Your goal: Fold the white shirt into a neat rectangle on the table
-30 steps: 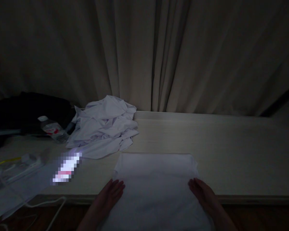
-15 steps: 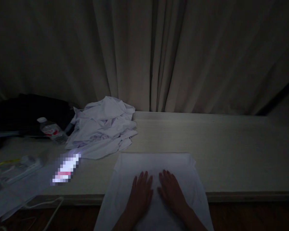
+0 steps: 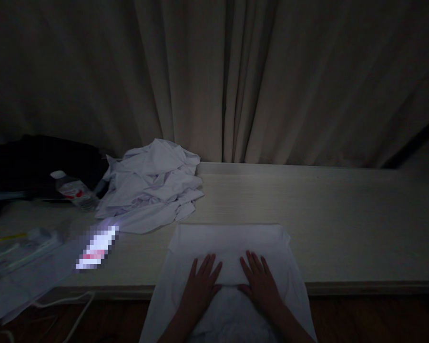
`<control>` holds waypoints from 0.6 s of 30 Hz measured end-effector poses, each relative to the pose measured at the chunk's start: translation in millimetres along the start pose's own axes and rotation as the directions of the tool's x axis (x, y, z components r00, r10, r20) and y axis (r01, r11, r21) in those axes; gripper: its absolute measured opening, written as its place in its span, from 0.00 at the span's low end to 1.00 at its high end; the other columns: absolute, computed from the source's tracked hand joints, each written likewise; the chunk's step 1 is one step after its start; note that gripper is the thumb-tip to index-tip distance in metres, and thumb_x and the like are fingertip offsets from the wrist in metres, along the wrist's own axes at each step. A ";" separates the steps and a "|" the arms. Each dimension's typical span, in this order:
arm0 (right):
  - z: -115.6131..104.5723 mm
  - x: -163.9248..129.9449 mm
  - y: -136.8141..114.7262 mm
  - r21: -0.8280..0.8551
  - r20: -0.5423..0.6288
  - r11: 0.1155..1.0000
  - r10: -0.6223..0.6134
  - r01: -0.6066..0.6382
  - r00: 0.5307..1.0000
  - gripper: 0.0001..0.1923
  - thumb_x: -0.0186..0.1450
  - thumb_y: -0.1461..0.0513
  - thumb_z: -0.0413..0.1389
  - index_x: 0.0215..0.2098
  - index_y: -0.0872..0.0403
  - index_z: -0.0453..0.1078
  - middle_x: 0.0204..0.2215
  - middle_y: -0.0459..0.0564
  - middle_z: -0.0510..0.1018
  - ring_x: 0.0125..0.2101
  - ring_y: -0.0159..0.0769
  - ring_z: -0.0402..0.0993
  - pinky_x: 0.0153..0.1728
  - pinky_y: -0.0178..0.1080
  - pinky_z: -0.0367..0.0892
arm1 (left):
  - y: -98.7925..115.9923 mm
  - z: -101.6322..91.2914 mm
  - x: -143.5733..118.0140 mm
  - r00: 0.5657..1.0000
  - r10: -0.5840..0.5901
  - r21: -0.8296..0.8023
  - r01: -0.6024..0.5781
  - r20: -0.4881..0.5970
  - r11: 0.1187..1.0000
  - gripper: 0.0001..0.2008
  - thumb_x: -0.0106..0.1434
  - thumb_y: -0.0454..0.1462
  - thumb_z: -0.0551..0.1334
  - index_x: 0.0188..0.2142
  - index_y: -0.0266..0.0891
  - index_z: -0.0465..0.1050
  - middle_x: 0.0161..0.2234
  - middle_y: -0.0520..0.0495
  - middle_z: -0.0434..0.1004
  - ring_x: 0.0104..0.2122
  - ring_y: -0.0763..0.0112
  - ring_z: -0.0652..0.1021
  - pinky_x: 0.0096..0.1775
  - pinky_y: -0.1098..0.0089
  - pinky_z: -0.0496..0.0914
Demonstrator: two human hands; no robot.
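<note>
A white garment (image 3: 229, 240) lies flat on the pale table (image 3: 343, 224), its lower part hanging over the front edge. My left hand (image 3: 200, 281) and my right hand (image 3: 259, 278) rest palm down on it, side by side, fingers spread and pointing away from me. Between and below the hands the cloth is bunched into a fold near the table edge. The room is very dark.
A crumpled heap of white clothes (image 3: 152, 183) sits at the back left beside a lying water bottle (image 3: 71, 190) and a dark bag (image 3: 39, 162). A blurred bright object (image 3: 97, 247) and a clear plastic pouch (image 3: 17, 247) lie at the left. Curtains (image 3: 236, 81) hang behind.
My hands came from the garment's outer edges to its middle, then slid slightly apart, and the cloth below them has bunched up.
</note>
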State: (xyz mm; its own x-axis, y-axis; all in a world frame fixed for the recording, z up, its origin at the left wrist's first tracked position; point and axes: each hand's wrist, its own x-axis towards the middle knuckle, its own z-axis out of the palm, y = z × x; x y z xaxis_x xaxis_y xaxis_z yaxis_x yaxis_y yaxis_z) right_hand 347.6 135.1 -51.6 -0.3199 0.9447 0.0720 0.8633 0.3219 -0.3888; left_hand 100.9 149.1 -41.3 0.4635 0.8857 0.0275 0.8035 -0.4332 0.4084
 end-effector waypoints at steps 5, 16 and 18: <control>-5.0 -7.9 15.6 -0.033 0.027 0.999 0.019 -0.018 0.999 0.39 0.59 0.49 0.56 0.63 0.39 0.41 0.65 0.51 0.42 0.64 0.51 0.38 0.61 0.61 0.37 | -5.1 -7.8 -4.7 0.999 -0.034 -0.002 0.034 0.023 0.999 0.27 0.61 0.40 0.57 0.59 0.56 0.54 0.64 0.46 0.46 0.64 0.55 0.49 0.61 0.43 0.39; -17.7 -21.3 31.9 -0.016 0.005 0.998 0.054 -0.054 0.999 0.35 0.59 0.56 0.58 0.60 0.35 0.49 0.64 0.48 0.43 0.63 0.52 0.40 0.60 0.62 0.36 | -15.2 -18.1 -10.2 0.994 -0.113 -0.062 0.112 -0.008 0.992 0.23 0.59 0.40 0.60 0.54 0.57 0.63 0.63 0.47 0.51 0.63 0.51 0.51 0.61 0.43 0.41; -18.2 -24.7 35.7 0.003 -0.006 0.998 0.064 -0.064 0.998 0.33 0.59 0.57 0.58 0.60 0.35 0.51 0.65 0.47 0.44 0.63 0.52 0.41 0.61 0.61 0.36 | -20.8 -20.0 -14.6 0.988 -0.147 -0.173 0.139 -0.036 0.975 0.21 0.58 0.43 0.60 0.52 0.56 0.66 0.63 0.48 0.53 0.63 0.52 0.51 0.61 0.45 0.39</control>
State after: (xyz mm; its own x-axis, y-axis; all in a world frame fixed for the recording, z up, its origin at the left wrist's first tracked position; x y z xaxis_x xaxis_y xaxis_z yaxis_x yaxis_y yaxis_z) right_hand 393.5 124.4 -50.5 -0.2616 0.9638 0.0524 0.8807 0.2605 -0.3956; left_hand 70.0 148.5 -31.9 0.3263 0.9453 0.0001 0.7834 -0.2705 0.5596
